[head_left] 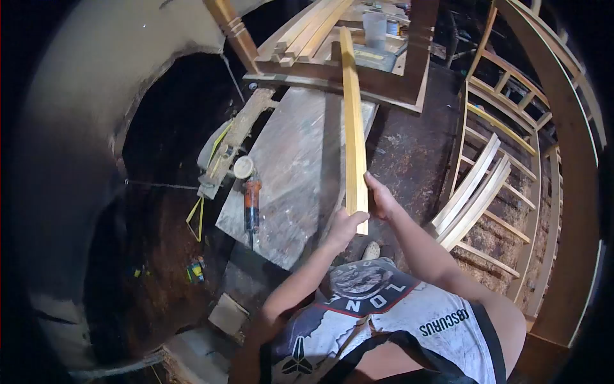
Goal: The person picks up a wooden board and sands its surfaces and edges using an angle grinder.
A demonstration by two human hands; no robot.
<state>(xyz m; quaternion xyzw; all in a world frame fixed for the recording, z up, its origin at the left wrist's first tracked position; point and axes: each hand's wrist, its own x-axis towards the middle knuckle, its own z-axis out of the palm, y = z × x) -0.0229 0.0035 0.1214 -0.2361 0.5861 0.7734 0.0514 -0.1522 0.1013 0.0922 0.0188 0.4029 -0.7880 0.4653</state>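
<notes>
A long, pale wooden strip point(354, 128) stretches away from my body, its near end between my two hands. My left hand point(346, 228) is closed around the strip close to that end, thumb lying across the top. On the other edge, a little farther up, my right hand point(380, 197) grips the same wood; its fingers are partly hidden underneath. The far end of the strip reaches over the wooden frame at the back. An orange and black angle grinder point(251, 201) with a round pale disc lies on the worn board point(288, 166) to the left.
Several wooden strips point(310, 32) are stacked at the back beside a translucent cup point(375, 31). On the right, curved wooden pieces point(476, 192) lie across a slatted wooden frame point(511, 233). A wooden block point(228, 315) rests on the floor at lower left.
</notes>
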